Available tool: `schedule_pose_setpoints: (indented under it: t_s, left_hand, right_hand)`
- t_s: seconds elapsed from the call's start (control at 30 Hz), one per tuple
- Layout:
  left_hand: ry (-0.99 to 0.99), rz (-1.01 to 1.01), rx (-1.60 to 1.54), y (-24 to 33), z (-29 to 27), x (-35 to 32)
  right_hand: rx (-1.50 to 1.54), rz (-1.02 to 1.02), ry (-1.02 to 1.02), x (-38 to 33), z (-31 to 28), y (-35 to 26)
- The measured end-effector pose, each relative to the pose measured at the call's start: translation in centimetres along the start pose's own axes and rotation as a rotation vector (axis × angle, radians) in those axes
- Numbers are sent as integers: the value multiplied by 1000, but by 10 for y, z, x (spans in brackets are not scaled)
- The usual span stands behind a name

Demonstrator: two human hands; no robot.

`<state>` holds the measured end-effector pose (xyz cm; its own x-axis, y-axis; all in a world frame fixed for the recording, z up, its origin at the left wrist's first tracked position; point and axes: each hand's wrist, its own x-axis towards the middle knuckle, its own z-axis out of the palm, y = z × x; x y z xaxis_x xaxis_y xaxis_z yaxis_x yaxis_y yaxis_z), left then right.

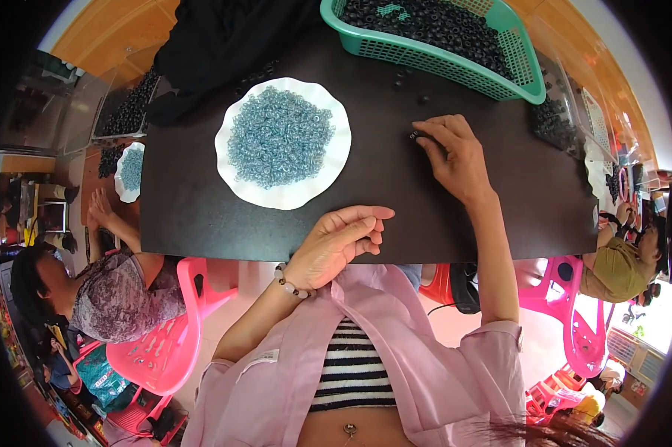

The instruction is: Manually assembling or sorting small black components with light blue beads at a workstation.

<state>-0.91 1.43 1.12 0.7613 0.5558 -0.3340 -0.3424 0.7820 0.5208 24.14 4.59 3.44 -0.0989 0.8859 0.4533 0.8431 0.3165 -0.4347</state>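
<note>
My right hand (455, 158) is above the dark table on the right, thumb and forefinger closed on a small black round piece (415, 135). Close to my body at the table's near edge, my left hand (342, 244) has its fingers curled and the thumb pressed against them. What it holds, if anything, is hidden. A white scalloped plate (339, 160) lies to the left, with a heap of small clear blue-grey rings (282, 138) on it. Beyond my right hand stands a green plastic basket (432, 59) full of small black round pieces (440, 33).
Loose black pieces (424, 98) lie near the basket. Black cloth (224, 45) covers the far left of the dark table (194, 216). Clear bins of black pieces (127, 104) stand beyond the left edge. People sit on both sides, by pink chairs (153, 357).
</note>
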Motion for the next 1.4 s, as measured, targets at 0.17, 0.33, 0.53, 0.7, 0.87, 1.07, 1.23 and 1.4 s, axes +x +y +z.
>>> schedule_pose_setpoints:
  t_s: [0.17,0.33,0.53,0.7,0.87,1.07,1.23,1.4]
  left_hand:
    - [5,-2,18,-2,-1,1]
    - [-6,4,11,0,-1,-2]
    - [1,-9,22,1,0,0]
    - [73,14,-9,1,1,-3]
    - [108,17,-57,5,10,2]
    - [38,83,54,4,15,1]
    - [106,111,50,0,10,-3]
    - [96,174,93,0,6,-5]
  right_hand:
    - [-29,52,62,11,0,13]
    - [-193,71,91,33,3,32]
    - [-221,161,-42,40,10,38]
    - [320,309,-43,28,-5,-18]
    - [586,262,-21,-18,-8,-68]
    - [718,232,99,-50,11,-91]
    - [678,143,81,-52,13,-91]
    - [683,165,61,-53,13,-91]
